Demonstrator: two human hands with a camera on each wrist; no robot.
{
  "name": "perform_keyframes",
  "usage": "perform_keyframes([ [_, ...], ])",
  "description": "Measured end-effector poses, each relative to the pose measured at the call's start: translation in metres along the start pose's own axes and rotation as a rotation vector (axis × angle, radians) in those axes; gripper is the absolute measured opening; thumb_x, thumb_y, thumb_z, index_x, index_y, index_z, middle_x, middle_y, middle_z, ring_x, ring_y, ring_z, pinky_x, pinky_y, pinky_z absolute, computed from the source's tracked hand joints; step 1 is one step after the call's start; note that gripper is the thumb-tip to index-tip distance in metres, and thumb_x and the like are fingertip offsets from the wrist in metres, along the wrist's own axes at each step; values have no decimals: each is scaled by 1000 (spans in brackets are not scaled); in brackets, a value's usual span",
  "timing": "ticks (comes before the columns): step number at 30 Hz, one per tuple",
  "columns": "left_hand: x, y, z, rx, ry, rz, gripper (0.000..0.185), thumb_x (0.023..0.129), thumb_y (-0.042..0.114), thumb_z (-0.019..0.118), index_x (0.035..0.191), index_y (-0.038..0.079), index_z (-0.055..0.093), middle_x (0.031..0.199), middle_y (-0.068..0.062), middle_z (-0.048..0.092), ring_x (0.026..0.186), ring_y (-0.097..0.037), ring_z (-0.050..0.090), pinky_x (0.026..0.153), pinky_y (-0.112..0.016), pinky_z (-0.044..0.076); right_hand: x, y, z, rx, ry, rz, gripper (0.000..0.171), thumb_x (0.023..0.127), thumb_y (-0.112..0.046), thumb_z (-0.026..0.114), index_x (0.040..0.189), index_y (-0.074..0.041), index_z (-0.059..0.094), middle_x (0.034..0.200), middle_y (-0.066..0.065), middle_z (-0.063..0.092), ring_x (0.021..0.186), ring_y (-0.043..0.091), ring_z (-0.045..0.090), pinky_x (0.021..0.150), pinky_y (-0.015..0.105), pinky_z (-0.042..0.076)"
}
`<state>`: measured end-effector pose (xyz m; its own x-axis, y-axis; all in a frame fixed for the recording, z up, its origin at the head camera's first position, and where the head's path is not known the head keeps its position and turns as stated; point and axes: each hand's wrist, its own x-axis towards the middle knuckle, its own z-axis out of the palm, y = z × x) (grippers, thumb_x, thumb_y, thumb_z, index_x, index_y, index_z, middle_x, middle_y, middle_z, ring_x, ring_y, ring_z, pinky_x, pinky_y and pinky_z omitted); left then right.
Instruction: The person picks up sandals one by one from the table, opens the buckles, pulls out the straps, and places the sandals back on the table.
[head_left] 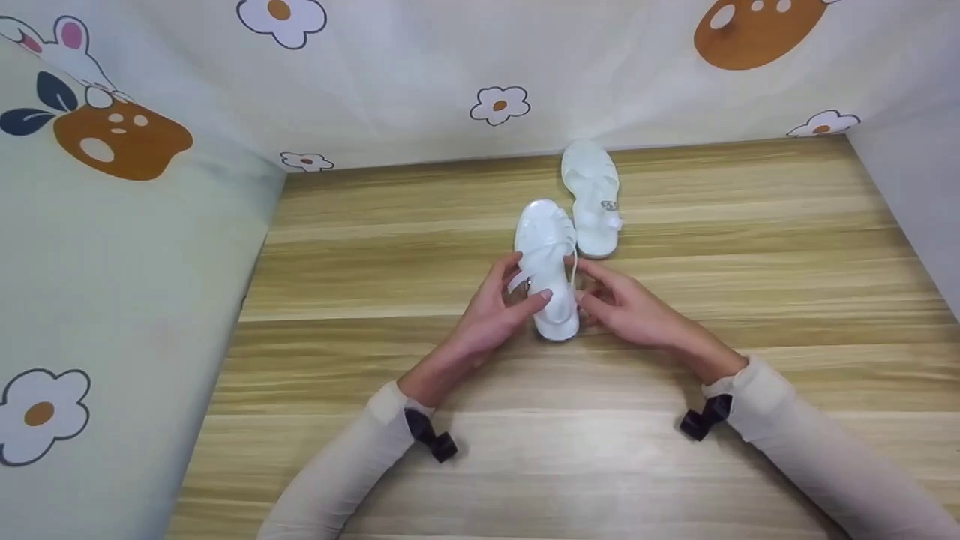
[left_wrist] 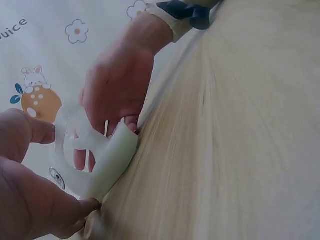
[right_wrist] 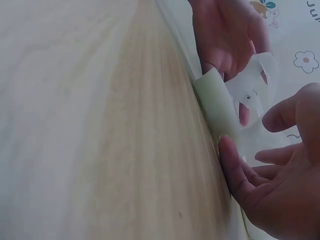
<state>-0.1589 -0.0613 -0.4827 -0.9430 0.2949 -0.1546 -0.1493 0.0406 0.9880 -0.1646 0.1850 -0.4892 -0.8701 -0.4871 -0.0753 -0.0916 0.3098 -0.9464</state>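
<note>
A white strappy sandal [head_left: 544,232] lies sole down on the wooden surface, toe pointing away from me. On its left side my left hand [head_left: 491,319] holds it, thumb on the heel part and forefinger by the front straps. A loose strap end with a small metal buckle [left_wrist: 57,177] shows beside that hand. From the right, my right hand [head_left: 637,311] holds the sandal's rear side, with thumb at the heel and curved fingers by the thin ankle strap. Some right fingers are hidden behind the straps in the left wrist view. The second white sandal [head_left: 592,180] lies just beyond, untouched.
A printed cloth wall [head_left: 405,97] with flowers and oranges rises at the back, close behind the second sandal's toe. Another printed wall [head_left: 97,277] borders the left, and a plain pale panel [head_left: 915,165] the right. The wood-grain surface [head_left: 360,277] spreads between them.
</note>
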Motion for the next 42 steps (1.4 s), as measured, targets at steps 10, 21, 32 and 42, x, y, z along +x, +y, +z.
perform_keyframes([
  [10, 7, 2, -2, -14, 78, 52, 80, 95, 11, 78, 163, 0, 36, 172, -19, 37, 164, -31, 33, 135, -42, 29, 9, -6, 7, 76, 37, -1, 66, 111, -10, 56, 171, -10, 28, 170, 19, 43, 104, 29, 69, 82, 31, 64],
  [21, 19, 0, -3, -208, 80, 79, 76, 96, -3, 69, 163, 3, 34, 174, -15, 35, 158, -32, 43, 124, -40, 45, 28, -5, 10, 131, 128, -8, 61, 107, -2, 53, 166, -5, 37, 171, 18, 44, 158, 33, 42, 129, 49, 35],
  [32, 30, -1, -7, -223, 125, 144, 72, 93, -8, 63, 160, 0, 38, 169, -17, 42, 153, -32, 51, 121, -43, 49, 43, -13, 16, 159, 171, -29, 54, 107, 0, 48, 160, -2, 43, 171, 15, 43, 164, 30, 32, 136, 49, 23],
  [42, 52, 5, -9, -239, 213, 144, 66, 94, -10, 59, 157, 1, 43, 167, -16, 45, 154, -30, 50, 122, -38, 48, 68, -21, 22, 212, 270, -29, 50, 104, 3, 41, 154, 3, 44, 168, 19, 45, 161, 30, 36, 134, 48, 28],
])
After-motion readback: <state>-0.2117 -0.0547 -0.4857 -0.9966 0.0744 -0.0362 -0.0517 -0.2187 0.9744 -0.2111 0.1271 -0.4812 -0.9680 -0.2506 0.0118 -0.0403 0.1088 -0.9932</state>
